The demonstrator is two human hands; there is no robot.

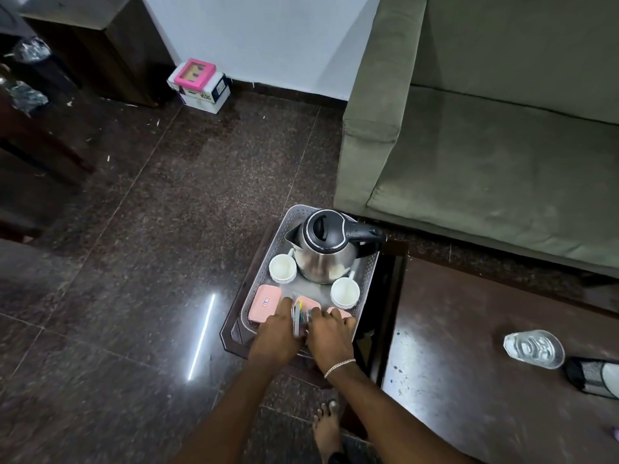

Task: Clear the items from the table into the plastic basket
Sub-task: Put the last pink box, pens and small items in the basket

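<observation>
Over the plastic basket (367, 262), left hand (275, 333) and right hand (330, 334) side by side, pinching sachets (300, 319).

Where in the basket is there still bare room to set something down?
Only the strip of basket floor between the kettle and the pink boxes, flanked by two cups. The near edge is crowded by both hands and packets.

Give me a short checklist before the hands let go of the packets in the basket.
1. Packets held between left hand and right hand: ok.
2. Packets above the plastic basket: ok.
3. Kettle upright inside: ok.
4. Both white cups upright: ok.
5. Free floor under the packets, between the pink boxes: cannot tell.
6. Table cleared: not ok, a glass dish remains.
</observation>
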